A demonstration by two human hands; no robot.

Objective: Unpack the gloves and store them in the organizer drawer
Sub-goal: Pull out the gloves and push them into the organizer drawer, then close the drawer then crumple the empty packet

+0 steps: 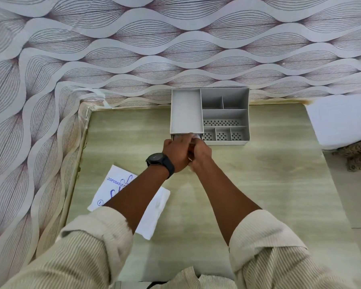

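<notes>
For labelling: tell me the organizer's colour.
The organizer is light grey; the head view shows it best.

The only readable print is on the white wrapper. It lies on the worktop, left of the left hand and nearer the person, partly under the left forearm. Along its upper edge the word "DISPOSABLE" stands in blue capitals, slanting up toward that hand. A smaller blue line just beneath it is too small to read and is cut off by the forearm. Near the wrapper's corner farthest from the hand sits a blue "L" in a circle. The blue curved strokes between word and circle are a drawing, not letters. The watch on the left wrist shows a dark face, not legible.
</notes>
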